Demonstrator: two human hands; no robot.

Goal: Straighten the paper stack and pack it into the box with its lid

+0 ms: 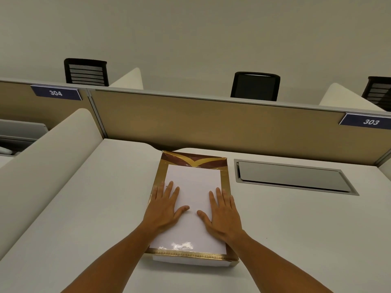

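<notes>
A white paper stack lies flat on top of a gold and brown box in the middle of the desk. The box's gold rim shows around the paper on the left, right and far side. A white edge sticks out under the box's near side. My left hand rests flat on the paper's left part, fingers spread. Flat on the paper's right part lies my right hand, fingers spread as well. Neither hand grips anything.
The white desk has a grey cable hatch to the right of the box. A tan partition stands behind, a curved white divider on the left. Black chairs stand beyond the partition.
</notes>
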